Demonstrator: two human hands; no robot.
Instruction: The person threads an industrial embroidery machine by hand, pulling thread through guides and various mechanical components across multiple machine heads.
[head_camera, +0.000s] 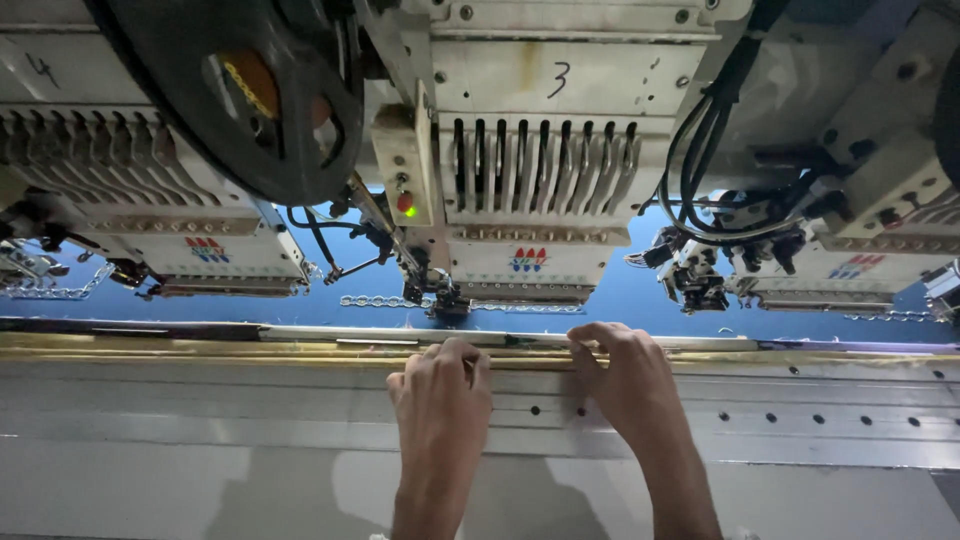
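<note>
I've got both hands at the frame rail (300, 345), the yellowish bar running left-right across mid-frame, w/ blue fabric (620, 295) stretched behind it under the embroidery heads. Left hand (442, 395) sits lower centre, fingers curled down, knuckles up, tips pressing on the rail edge; nothing gripped as far as I can see. Right hand (625, 375) is just beside it, centre-right, fingers bent and hooked over the rail's near lip, thumb toward the left hand; whether it pinches anything thin there, can't tell.

To do this well, I judge: keep pressure even btwn both hands, fingertips on the rail only, and stay low, since the needle area of the middle head (520, 160) hangs just above and beyond the fingers, top centre. The dark presser/needle cluster (440, 298) is near the left fingertips, so no reaching fwd.

Room: grey desk (200, 470) fills the lower frame, w/ free slide left and right along the rail. Upward is tight: black thread wheel (250, 110) upper left, cable bundle (720, 170) upper right. White chain stitching (375, 301) lies on the fabric just past the rail.
</note>
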